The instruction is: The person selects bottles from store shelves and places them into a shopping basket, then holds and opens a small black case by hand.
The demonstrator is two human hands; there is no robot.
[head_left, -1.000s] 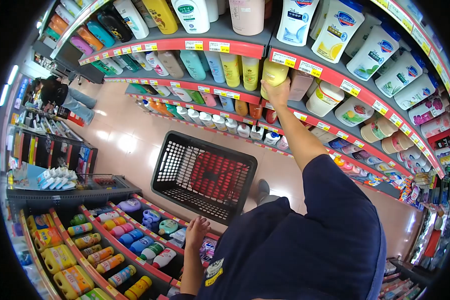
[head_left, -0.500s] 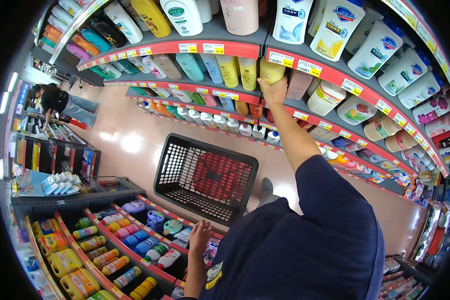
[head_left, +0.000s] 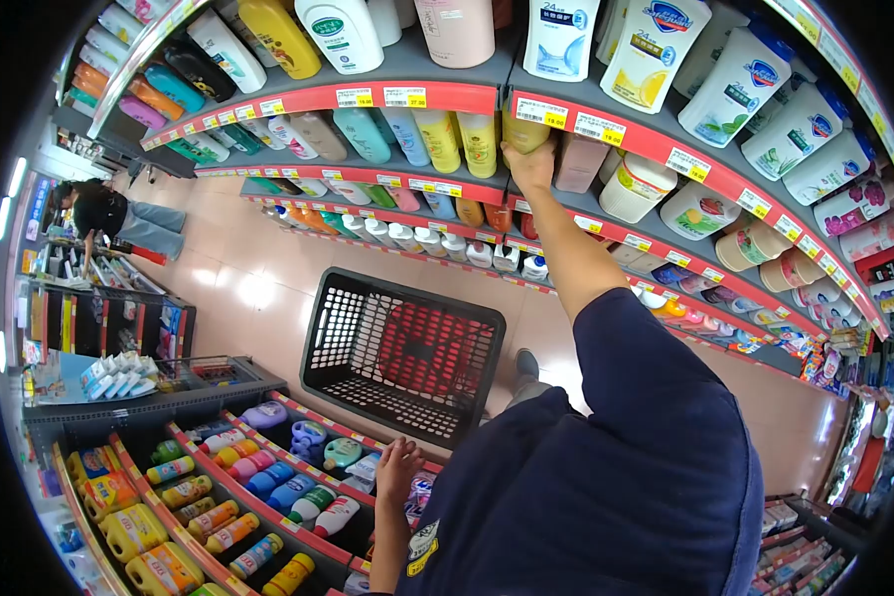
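Note:
At the upper middle, my right hand (head_left: 530,163) is wrapped round the lower part of a yellow bottle (head_left: 522,132). The bottle stands on the second shelf, partly hidden by the red shelf edge above it. Two slim yellow bottles (head_left: 478,142) stand to its left and a pinkish box (head_left: 578,162) to its right. Down near the lower shelving, my left hand (head_left: 398,465) hangs with its fingers loosely curled, close to the black basket; whether anything lies in it is too small to tell.
A black shopping basket (head_left: 403,350) with red showing through stands on the tiled floor. Large white pump and cap bottles (head_left: 655,52) line the top shelf. Detergent bottles (head_left: 246,463) fill the lower-left shelving. A person (head_left: 100,215) bends over a display at the far left.
My right hand has pushed the yellow bottle further in under the upper shelf edge. The view has shifted slightly. My left hand has stayed low by the shelving.

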